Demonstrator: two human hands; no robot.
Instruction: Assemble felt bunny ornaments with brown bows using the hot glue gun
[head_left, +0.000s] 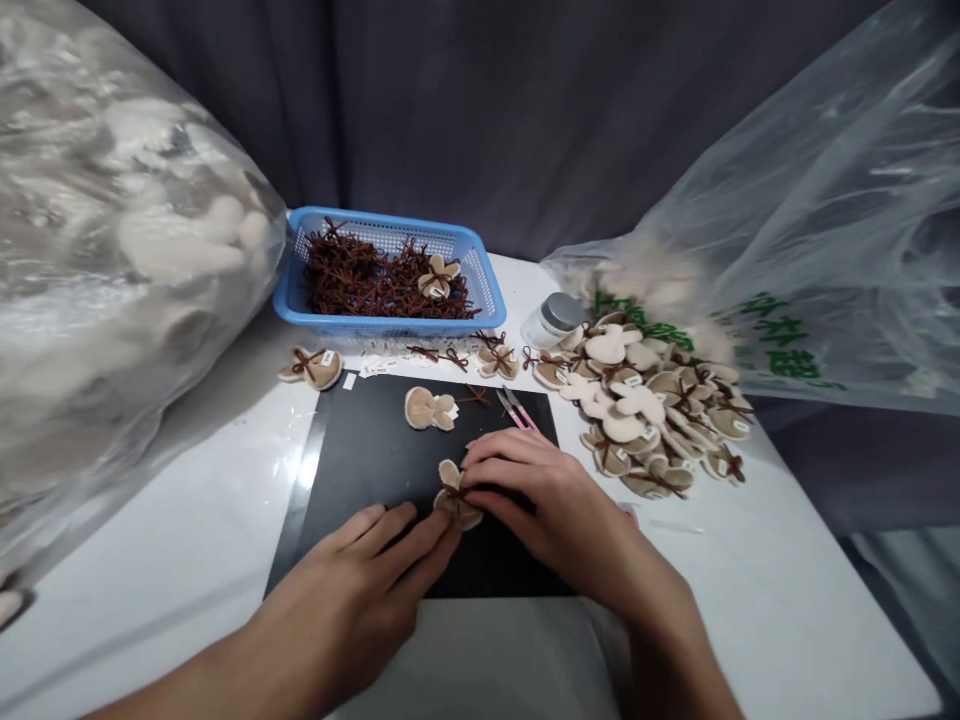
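Note:
A small beige fabric bunny shape point(455, 508) with a brown bow lies on the black mat, between my two hands. My left hand point(375, 560) has its finger and thumb tips against the bunny's lower left edge, while the other fingers lie on the mat. My right hand point(544, 495) pinches at the brown bow from the right side; its fingertips partly cover the bow. Farther up the mat lies a second bunny shape point(427, 409) without a bow, with a white tag. Near it are a loose brown bow point(475, 396) and pink-handled scissors point(516, 408).
A blue basket point(390, 322) of brown bows stands at the back. Finished-looking bunnies with bows point(637, 400) are heaped on the right, beside a grey-lidded jar point(555, 318). Large clear bags flank the white table: a stuffed bag point(135, 230) left, a green-printed bag point(810, 240) right.

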